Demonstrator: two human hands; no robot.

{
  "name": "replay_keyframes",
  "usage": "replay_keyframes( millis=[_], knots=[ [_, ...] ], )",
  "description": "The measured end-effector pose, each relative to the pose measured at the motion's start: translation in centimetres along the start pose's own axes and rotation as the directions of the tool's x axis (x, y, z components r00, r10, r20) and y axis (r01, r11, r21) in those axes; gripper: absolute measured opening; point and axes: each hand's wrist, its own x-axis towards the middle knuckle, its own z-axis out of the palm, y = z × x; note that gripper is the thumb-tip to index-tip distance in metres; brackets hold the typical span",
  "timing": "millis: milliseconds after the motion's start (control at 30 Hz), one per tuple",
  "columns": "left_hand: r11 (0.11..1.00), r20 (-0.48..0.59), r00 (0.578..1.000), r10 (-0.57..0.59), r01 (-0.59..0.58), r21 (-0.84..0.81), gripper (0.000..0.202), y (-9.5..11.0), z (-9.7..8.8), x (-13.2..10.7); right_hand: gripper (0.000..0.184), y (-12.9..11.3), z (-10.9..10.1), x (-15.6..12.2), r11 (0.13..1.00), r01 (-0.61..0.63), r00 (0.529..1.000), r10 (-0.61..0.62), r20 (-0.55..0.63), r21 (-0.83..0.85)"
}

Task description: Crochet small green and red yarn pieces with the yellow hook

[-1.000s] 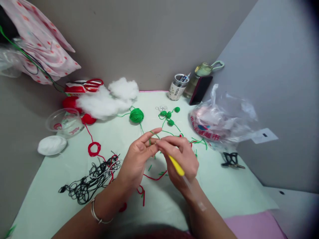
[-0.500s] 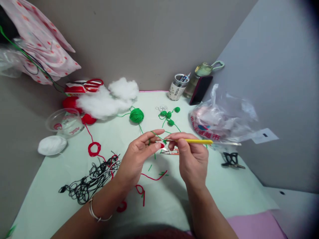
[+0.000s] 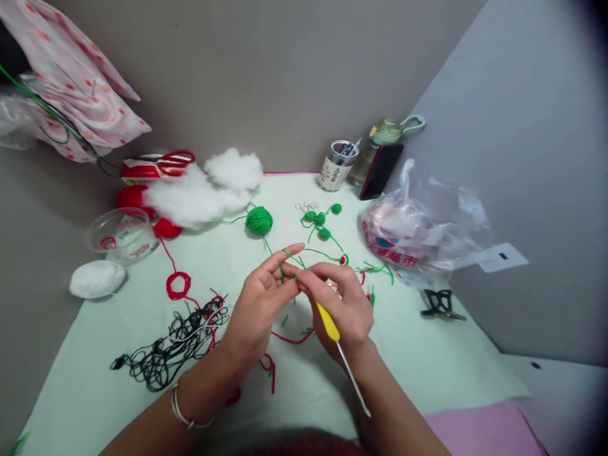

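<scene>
Green yarn (image 3: 282, 272) loops around the raised index finger of my left hand (image 3: 259, 297), whose thumb and fingers pinch together at the tip. My right hand (image 3: 344, 307) grips a crochet hook (image 3: 327, 322) with a yellow handle; its metal rear end slants down toward my forearm. Both hands' fingertips meet, hiding most of what is pinched there. The yarn runs back toward a green yarn ball (image 3: 259, 220). Just beyond my right hand lies a small red, white and green crocheted piece (image 3: 344, 260) with a green tail.
Green crocheted bits (image 3: 320, 219) lie behind my hands. On the left are white stuffing (image 3: 190, 196), a white yarn ball (image 3: 97, 279), a plastic tub (image 3: 118, 234) and tangled black cord (image 3: 156, 361). At right sit a plastic bag (image 3: 422, 221), a can (image 3: 332, 171) and a black clip (image 3: 441, 305).
My right hand has turned and moved left, swinging the hook from level to steeply slanted. The red and white piece at my left fingertips is now hidden. Pieces behind my right hand are uncovered.
</scene>
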Motion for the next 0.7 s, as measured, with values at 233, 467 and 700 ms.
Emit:
replay_keyframes(
  millis=[233,467,700],
  knots=[
    [0.984,0.073,0.991,-0.110,0.119,-0.135,0.041,0.8,0.0,0.3,0.020,0.5,-0.3,0.8,0.746,-0.365,0.899,0.438,0.002,0.558],
    [0.994,-0.004,0.997,0.082,-0.081,0.069,0.039,-0.2,0.1,0.0,0.020,0.3,0.1,0.5,0.884,-0.300,0.949,0.314,0.019,0.360],
    [0.955,0.091,0.983,-0.161,0.178,-0.238,0.037,0.1,-0.4,0.6,0.026,0.4,-0.1,0.2,0.939,-0.207,0.970,0.234,-0.070,0.274]
  ],
)
